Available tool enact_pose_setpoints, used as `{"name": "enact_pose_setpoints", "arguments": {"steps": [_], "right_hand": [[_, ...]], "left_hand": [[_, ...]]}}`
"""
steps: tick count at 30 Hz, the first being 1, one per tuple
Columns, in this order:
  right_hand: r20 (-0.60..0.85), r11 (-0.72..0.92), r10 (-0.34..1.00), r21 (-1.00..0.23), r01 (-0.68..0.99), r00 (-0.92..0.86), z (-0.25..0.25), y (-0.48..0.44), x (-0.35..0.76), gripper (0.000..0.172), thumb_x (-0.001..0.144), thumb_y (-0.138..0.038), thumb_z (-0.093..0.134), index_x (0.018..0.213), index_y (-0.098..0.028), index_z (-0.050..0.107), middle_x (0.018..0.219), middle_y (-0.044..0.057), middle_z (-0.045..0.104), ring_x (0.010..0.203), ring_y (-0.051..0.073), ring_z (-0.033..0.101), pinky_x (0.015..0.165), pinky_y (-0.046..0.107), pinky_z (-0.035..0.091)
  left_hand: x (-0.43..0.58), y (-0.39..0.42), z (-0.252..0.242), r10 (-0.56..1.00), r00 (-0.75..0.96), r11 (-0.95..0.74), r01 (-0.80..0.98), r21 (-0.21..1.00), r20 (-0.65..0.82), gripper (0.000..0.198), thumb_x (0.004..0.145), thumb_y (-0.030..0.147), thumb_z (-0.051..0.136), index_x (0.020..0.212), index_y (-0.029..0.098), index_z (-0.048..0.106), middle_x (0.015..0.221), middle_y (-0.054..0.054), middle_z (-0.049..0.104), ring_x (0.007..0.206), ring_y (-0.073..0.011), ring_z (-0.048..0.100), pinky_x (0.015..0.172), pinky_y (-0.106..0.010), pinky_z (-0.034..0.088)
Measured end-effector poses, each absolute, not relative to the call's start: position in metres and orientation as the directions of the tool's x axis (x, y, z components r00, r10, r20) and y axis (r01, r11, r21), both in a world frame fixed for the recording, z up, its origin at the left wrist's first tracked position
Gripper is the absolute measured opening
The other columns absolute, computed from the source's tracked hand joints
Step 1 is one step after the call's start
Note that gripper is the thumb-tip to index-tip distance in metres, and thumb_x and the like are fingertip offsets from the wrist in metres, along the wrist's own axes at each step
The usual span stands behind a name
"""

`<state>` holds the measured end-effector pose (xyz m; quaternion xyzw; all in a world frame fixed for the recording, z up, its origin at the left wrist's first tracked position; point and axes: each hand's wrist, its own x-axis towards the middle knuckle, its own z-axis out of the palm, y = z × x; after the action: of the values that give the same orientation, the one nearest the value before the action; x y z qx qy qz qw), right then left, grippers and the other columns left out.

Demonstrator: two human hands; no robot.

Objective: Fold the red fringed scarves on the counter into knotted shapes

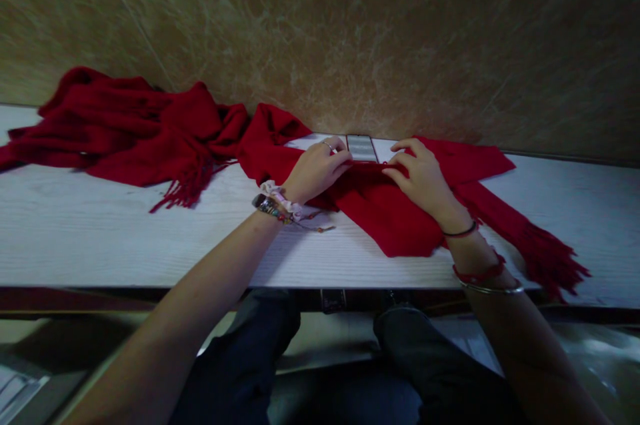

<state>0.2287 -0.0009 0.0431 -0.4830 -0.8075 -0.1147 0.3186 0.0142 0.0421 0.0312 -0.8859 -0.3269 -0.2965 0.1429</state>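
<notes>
A red fringed scarf [390, 218] lies spread over the white wood-grain table, its long edge lifted a little between my two hands. My left hand [320, 168], with a ring and wrist bracelets, pinches that edge on the left side. A short way to the right, my right hand [420, 178] has its thumb and fingers closed on the same edge. The scarf's fringed end [555, 262] trails off to the right, near the table's front edge. Just beyond my fingers, a flat grey rectangular item [362, 149] with a dark border lies by the wall.
More red fringed cloth [130, 128] is heaped at the left, against the brown marbled wall [320, 32]. The narrow white table [125, 238] runs across the view. My legs in dark trousers [240, 358] are below its front edge.
</notes>
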Motion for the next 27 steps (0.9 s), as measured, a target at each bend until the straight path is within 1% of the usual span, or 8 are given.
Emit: {"name": "enact_pose_setpoints", "arguments": {"steps": [3, 6, 10, 14, 16, 19, 24, 27], "right_hand": [[0.649, 0.458, 0.715, -0.151, 0.876, -0.262, 0.045, 0.000, 0.235, 0.009, 0.077, -0.025, 0.055, 0.074, -0.020, 0.062, 0.100, 0.009, 0.054, 0.097, 0.026, 0.052, 0.087, 0.046, 0.039], [0.643, 0.421, 0.727, -0.140, 0.896, -0.241, 0.042, 0.000, 0.238, 0.008, 0.077, -0.026, 0.055, 0.077, -0.021, 0.062, 0.106, 0.009, 0.052, 0.101, 0.028, 0.049, 0.086, 0.048, 0.039], [0.605, 0.469, 0.718, -0.057, 0.881, -0.343, 0.038, -0.003, 0.228, 0.019, 0.075, -0.032, 0.058, 0.092, -0.024, 0.062, 0.121, 0.009, 0.046, 0.113, 0.031, 0.042, 0.089, 0.052, 0.035], [0.613, 0.505, 0.687, -0.016, 0.863, -0.390, 0.040, -0.006, 0.217, 0.011, 0.079, -0.029, 0.054, 0.081, -0.023, 0.063, 0.119, 0.008, 0.049, 0.113, 0.028, 0.042, 0.093, 0.050, 0.032], [0.632, 0.486, 0.687, -0.031, 0.874, -0.359, 0.042, -0.005, 0.218, 0.012, 0.080, -0.027, 0.052, 0.076, -0.022, 0.062, 0.114, 0.008, 0.052, 0.110, 0.027, 0.045, 0.092, 0.048, 0.034], [0.657, 0.426, 0.696, -0.052, 0.903, -0.290, 0.043, -0.003, 0.224, 0.015, 0.082, -0.027, 0.048, 0.076, -0.020, 0.060, 0.109, 0.009, 0.053, 0.105, 0.026, 0.047, 0.090, 0.047, 0.035], [0.643, 0.295, 0.741, -0.052, 0.954, -0.194, 0.043, 0.001, 0.238, 0.016, 0.082, -0.025, 0.046, 0.079, -0.017, 0.060, 0.110, 0.013, 0.051, 0.104, 0.028, 0.047, 0.087, 0.048, 0.037], [0.618, 0.261, 0.769, -0.071, 0.963, -0.163, 0.042, 0.000, 0.239, 0.016, 0.081, -0.026, 0.048, 0.083, -0.017, 0.060, 0.112, 0.014, 0.049, 0.107, 0.029, 0.046, 0.085, 0.048, 0.038]], "left_hand": [[0.012, 0.043, 0.031, 0.462, 0.558, -0.741, 0.669, -0.044, 0.689, 0.015, 0.085, 0.022, 0.048, 0.090, 0.016, 0.061, 0.103, -0.008, 0.051, 0.091, -0.0186, 0.051, 0.077, -0.029, 0.042], [0.012, 0.042, 0.032, 0.442, 0.542, -0.746, 0.665, -0.043, 0.715, 0.015, 0.085, 0.023, 0.048, 0.088, 0.016, 0.061, 0.109, -0.009, 0.049, 0.099, -0.0201, 0.048, 0.084, -0.032, 0.040], [0.015, 0.039, 0.031, 0.427, 0.559, -0.755, 0.653, -0.061, 0.711, 0.015, 0.085, 0.024, 0.048, 0.085, 0.017, 0.061, 0.111, -0.008, 0.048, 0.104, -0.0204, 0.046, 0.087, -0.034, 0.039], [0.016, 0.038, 0.031, 0.404, 0.570, -0.759, 0.645, -0.085, 0.716, 0.014, 0.085, 0.023, 0.049, 0.086, 0.016, 0.061, 0.110, -0.009, 0.049, 0.104, -0.0210, 0.046, 0.087, -0.034, 0.040], [0.015, 0.039, 0.032, 0.397, 0.569, -0.759, 0.645, -0.092, 0.721, 0.012, 0.083, 0.021, 0.050, 0.086, 0.016, 0.061, 0.110, -0.009, 0.050, 0.104, -0.0217, 0.046, 0.087, -0.035, 0.040], [0.013, 0.041, 0.033, 0.393, 0.558, -0.755, 0.649, -0.089, 0.731, 0.010, 0.081, 0.019, 0.053, 0.086, 0.016, 0.061, 0.110, -0.009, 0.050, 0.105, -0.0232, 0.046, 0.086, -0.038, 0.040], [0.010, 0.044, 0.033, 0.383, 0.519, -0.763, 0.644, -0.055, 0.764, 0.011, 0.077, 0.015, 0.056, 0.086, 0.016, 0.062, 0.112, -0.010, 0.050, 0.106, -0.0243, 0.046, 0.086, -0.039, 0.040], [0.011, 0.043, 0.032, 0.362, 0.534, -0.779, 0.623, -0.066, 0.764, 0.007, 0.078, 0.018, 0.058, 0.084, 0.015, 0.062, 0.111, -0.010, 0.050, 0.105, -0.0239, 0.046, 0.086, -0.039, 0.040]]}}
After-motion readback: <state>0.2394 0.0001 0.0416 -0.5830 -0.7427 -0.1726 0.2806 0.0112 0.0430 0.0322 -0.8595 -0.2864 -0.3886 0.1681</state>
